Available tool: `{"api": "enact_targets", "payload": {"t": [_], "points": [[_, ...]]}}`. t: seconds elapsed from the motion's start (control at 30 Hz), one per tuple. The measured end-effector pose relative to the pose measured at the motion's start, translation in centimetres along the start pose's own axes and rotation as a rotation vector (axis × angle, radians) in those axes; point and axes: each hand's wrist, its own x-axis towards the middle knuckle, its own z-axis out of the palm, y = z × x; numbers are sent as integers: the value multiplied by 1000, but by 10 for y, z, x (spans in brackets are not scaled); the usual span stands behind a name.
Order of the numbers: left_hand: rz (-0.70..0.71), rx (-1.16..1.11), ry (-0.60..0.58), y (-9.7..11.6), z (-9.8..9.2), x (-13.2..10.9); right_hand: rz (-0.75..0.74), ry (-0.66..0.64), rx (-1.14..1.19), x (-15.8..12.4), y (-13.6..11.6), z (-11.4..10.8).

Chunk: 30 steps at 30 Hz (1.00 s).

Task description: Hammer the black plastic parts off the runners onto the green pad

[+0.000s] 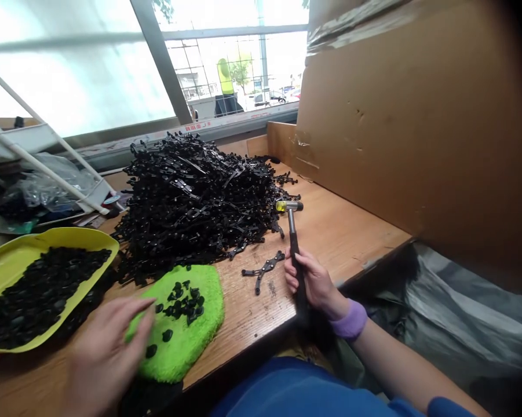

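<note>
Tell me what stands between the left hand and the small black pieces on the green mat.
Nothing visible does: the left hand reaches over the edge of the green terry mat, and the small black pieces lie uncovered on top of it.

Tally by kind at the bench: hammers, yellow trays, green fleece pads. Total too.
Yellow-tipped hammer: 1
Yellow tray: 1
Green fleece pad: 1
Total: 3
</note>
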Motion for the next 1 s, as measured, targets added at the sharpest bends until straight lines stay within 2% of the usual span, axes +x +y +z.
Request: {"api": "enact_targets", "payload": {"t": [0.07,0.17,0.23,0.3,0.37,0.47,0.73,0.8,0.9,1.0], "points": [[283,66,-249,35,27,31,-27,15,10,-1,0,-1],[574,132,-609,82,69,68,-52,26,18,-1,0,-3],[695,154,-754,101,95,81,-60,21,20,-1,0,-4],[773,177,-826,110,116,87,-63,9,22,0,0,-4],[815,188,-820,113,131,86,-63,2,29,-1,0,-4],[807,231,-729,115,141,82,-58,8,42,-3,0,-5],[850,378,-557,123,134,74,-50,20,73,-4,0,-5],[795,383,-549,122,132,71,-71,22,78,-4,0,-6],[640,369,-601,120,134,66,-104,29,84,-4,1,-7],[462,244,-610,120,138,62,-114,29,77,-4,0,-6]]}}
